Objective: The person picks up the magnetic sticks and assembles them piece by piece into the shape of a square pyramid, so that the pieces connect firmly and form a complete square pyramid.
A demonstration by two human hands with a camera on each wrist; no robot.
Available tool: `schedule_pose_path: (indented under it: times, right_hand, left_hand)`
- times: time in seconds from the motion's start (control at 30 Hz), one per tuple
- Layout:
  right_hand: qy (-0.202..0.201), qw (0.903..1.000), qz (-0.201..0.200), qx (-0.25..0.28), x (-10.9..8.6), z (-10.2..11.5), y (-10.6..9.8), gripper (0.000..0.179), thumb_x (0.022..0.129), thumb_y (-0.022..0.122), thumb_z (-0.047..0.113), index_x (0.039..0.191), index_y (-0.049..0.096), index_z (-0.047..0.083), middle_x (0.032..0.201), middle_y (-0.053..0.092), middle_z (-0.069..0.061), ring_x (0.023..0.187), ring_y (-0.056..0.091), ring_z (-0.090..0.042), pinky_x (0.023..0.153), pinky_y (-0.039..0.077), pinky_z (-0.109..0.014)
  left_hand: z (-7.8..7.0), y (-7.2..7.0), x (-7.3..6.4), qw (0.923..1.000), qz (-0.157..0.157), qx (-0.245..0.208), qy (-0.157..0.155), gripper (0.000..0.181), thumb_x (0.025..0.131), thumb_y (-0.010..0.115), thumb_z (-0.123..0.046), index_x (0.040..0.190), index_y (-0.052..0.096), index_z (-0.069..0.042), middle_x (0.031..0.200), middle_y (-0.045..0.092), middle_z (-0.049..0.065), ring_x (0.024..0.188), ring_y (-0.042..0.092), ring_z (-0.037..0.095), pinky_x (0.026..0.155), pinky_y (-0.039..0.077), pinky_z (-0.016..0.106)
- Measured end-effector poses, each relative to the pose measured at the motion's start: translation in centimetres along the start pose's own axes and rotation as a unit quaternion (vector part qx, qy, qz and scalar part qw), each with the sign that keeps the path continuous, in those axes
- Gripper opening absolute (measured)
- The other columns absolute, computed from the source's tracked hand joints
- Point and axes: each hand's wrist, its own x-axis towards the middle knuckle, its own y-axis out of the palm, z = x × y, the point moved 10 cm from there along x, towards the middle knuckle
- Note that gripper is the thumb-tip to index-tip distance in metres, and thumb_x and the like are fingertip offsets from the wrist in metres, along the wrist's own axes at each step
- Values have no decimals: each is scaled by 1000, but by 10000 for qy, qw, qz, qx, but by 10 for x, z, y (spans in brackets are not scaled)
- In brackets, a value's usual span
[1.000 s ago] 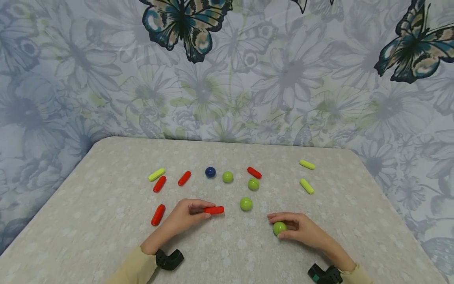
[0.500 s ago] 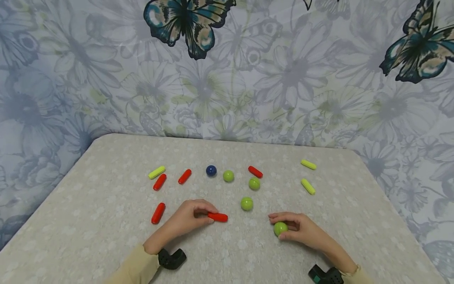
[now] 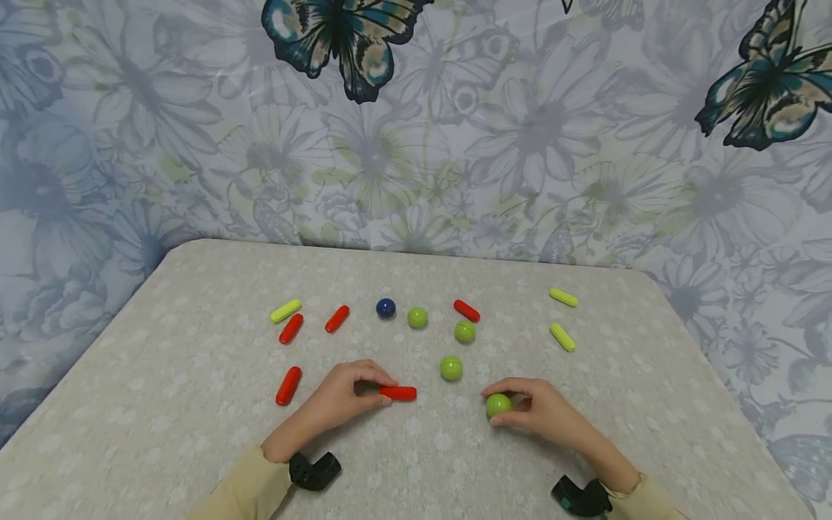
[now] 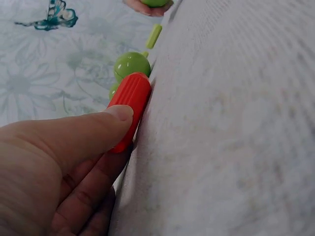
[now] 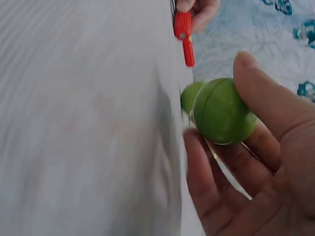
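Observation:
Near the front middle of the table, my left hand [image 3: 344, 396] pinches a short ribbed red stick [image 3: 399, 393] between thumb and fingers. In the left wrist view the thumb lies along the red stick [image 4: 134, 91], which is close to the cloth. Across from it my right hand [image 3: 546, 410] holds a glossy green ball [image 3: 498, 405] between thumb and fingers. A seam line shows on that green ball [image 5: 224, 112] in the right wrist view. Another green ball [image 3: 451, 368] sits on the cloth between and beyond the two hands, touched by neither.
Farther back lie a dark blue ball [image 3: 386, 308], green balls [image 3: 417, 317] [image 3: 464, 332] and a red stick [image 3: 466, 310]. More red sticks [image 3: 289, 386] and a yellow-green stick [image 3: 285, 310] are at left. Two yellow-green sticks [image 3: 562, 337] lie right. A patterned cloth covers the table [image 3: 214, 303].
My left hand has shifted the red stick slightly right and nearer to me. My right hand, with the green ball, has moved a little left and away from me in the last half second.

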Motion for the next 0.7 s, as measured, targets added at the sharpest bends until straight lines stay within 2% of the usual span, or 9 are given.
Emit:
schedule_pose_path:
  times: [0.13, 0.23, 0.4, 0.63, 0.7]
  right_hand:
    - [-209, 9992, -22, -338, 13, 17, 16, 36, 80, 75, 26, 111, 66, 11, 97, 63, 4, 75, 53, -12, 63, 47, -26]
    - [-311, 9993, -34, -205, 22, 33, 29, 36, 80, 75, 16, 112, 65, 6, 101, 63, 0, 82, 58, -15, 70, 50, -27]
    - [-613, 9977, -221, 172, 32, 63, 42, 37, 78, 72, -3, 113, 61, -5, 110, 61, -15, 96, 61, -26, 81, 50, -33]
    - [-614, 9956, -379, 597, 43, 70, 57, 35, 81, 68, -7, 115, 59, -7, 111, 60, -18, 98, 61, -29, 82, 49, -34]
    - [-678, 9944, -439, 683, 45, 70, 59, 35, 81, 68, -7, 115, 59, -8, 111, 60, -19, 100, 60, -30, 81, 49, -34]
  left_hand:
    - [2, 0, -1, 9999, -12, -102, -24, 23, 79, 75, -9, 102, 73, -15, 96, 65, -10, 92, 58, 12, 81, 47, 31]
    - [2, -1, -1, 9999, -59, -147, -8, 23, 79, 76, -10, 101, 73, -14, 94, 65, -9, 91, 59, 12, 80, 47, 31]
    - [1, -5, -1, 9997, -206, -105, -102, 22, 78, 76, -7, 100, 73, -10, 92, 66, -5, 87, 60, 15, 77, 48, 35]
    - [-28, -11, -3, 9991, -151, -301, -250, 19, 79, 73, 1, 98, 72, 0, 92, 66, 6, 85, 60, 21, 76, 48, 39]
    - [-29, -11, -3, 9989, -163, -321, -300, 19, 79, 73, 1, 98, 72, 0, 92, 66, 6, 85, 60, 21, 77, 48, 39]
